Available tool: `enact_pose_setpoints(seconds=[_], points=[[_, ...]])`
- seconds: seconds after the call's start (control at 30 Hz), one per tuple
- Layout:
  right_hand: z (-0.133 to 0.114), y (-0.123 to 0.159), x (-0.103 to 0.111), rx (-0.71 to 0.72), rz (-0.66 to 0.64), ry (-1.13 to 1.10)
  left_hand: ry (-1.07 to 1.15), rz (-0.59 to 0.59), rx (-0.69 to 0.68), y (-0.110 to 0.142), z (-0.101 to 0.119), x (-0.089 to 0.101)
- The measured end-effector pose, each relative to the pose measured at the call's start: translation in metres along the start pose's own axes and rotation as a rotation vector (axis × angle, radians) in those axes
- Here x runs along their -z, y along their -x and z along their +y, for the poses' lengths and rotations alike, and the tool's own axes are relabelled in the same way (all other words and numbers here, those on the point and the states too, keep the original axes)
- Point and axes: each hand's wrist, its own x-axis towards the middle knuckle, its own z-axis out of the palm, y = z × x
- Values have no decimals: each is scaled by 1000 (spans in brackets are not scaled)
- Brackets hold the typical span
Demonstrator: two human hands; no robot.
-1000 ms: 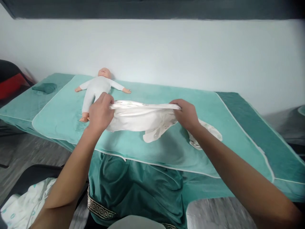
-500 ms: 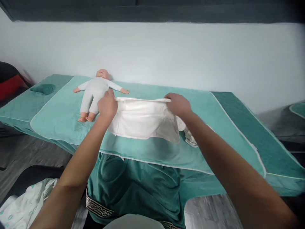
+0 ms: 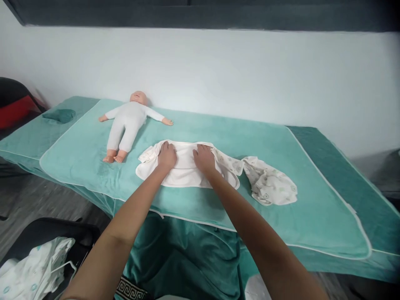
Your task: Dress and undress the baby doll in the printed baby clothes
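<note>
A white baby garment (image 3: 186, 177) with patterned sleeves lies spread on the green padded sheet. My left hand (image 3: 168, 156) rests on its left half, fingers laid out over the cloth near the upper edge. On the right half, my right hand (image 3: 204, 158) presses down with its fingers likewise extended. Just right of the garment is a crumpled patterned cloth piece (image 3: 270, 183), close to the right sleeve's end. A baby doll (image 3: 128, 118) in a white suit lies on its back up and to the left, arms spread, apart from both hands.
The green padded sheet (image 3: 312, 216) covers a long bed against a white wall (image 3: 200, 71). A small dark green cushion (image 3: 59, 116) sits at the far left. At lower left, a black chair (image 3: 62, 227) holds a bundle of printed white cloth (image 3: 37, 266).
The garment was held up by its top edge and now lies flat on the sheet. Both hands came down, let go of the edge and moved closer together.
</note>
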Motion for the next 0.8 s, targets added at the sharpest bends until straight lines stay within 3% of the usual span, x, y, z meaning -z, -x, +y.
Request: enact_pose_setpoints(seconds=[0.13, 0.3, 0.43, 0.63, 0.8], points=[[0, -17, 10, -87, 25, 100, -84, 109, -4, -27, 2, 4], [-5, -46, 6, -205, -23, 107, -84, 18, 41, -66, 15, -5], [-2, -67, -11, -136, 54, 70, 10, 9, 180, -93, 19, -25], [10, -81, -29, -59, 167, 88, 3, 102, 43, -107, 4, -45], [18, -90, -38, -84, 88, 70, 29, 93, 41, -110, -1, -52]])
